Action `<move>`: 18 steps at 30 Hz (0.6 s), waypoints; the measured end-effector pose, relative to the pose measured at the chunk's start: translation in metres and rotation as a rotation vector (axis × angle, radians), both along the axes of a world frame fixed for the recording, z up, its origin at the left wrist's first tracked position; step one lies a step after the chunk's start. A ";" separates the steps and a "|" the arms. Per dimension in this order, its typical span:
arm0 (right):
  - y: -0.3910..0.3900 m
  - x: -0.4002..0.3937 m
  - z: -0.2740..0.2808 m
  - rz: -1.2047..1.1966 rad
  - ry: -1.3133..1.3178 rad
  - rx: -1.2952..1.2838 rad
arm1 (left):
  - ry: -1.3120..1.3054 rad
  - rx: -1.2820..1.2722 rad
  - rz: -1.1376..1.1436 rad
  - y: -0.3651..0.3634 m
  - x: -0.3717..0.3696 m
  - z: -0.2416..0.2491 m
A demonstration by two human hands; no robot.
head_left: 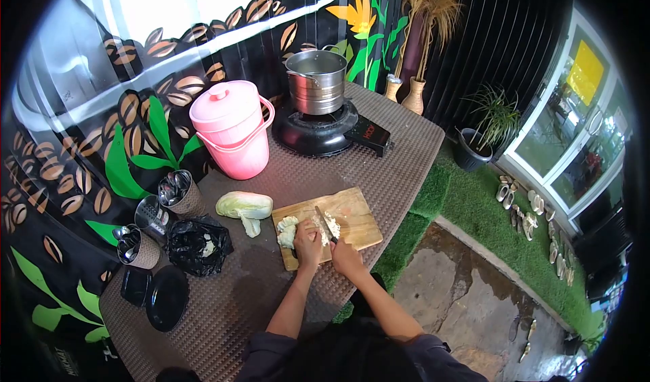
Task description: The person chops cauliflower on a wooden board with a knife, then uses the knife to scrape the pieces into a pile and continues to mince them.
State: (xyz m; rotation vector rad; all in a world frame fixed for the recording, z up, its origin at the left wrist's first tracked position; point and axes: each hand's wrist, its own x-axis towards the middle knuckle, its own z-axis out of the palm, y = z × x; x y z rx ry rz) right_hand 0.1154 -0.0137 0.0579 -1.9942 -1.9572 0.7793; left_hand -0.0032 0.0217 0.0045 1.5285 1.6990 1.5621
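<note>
My right hand [347,259] is wrapped round the handle of a knife [323,221], whose blade rests among chopped white bits [332,226] on a wooden cutting board [359,213]. Just left of the blade, my left hand [309,244] has its fingers bent down on a pale piece of cauliflower, mostly hidden under them. More cauliflower florets [286,232] lie at the board's left side. Beyond the board's left edge lies a napa cabbage [245,206] with a loose leaf piece below it.
A steel pot [316,84] stands on a black portable stove [315,135] at the back. Left of it is a pink lidded bucket [233,131]. A black plastic bag [198,246], cutlery holders [177,192] and a black plate [168,299] occupy the left. The table edge [413,186] runs close on the right.
</note>
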 end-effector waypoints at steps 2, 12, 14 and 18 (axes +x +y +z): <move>-0.012 -0.014 0.001 -0.066 -0.018 0.006 | 0.072 0.017 0.008 0.001 0.000 -0.002; -0.007 -0.004 0.010 -0.022 0.013 -0.037 | -0.010 -0.001 -0.007 0.001 0.001 -0.003; -0.015 -0.016 0.006 -0.073 0.008 -0.026 | 0.026 0.013 -0.017 0.000 0.000 0.001; -0.007 -0.019 0.001 -0.108 0.034 -0.059 | -0.020 -0.015 -0.035 -0.003 0.000 0.006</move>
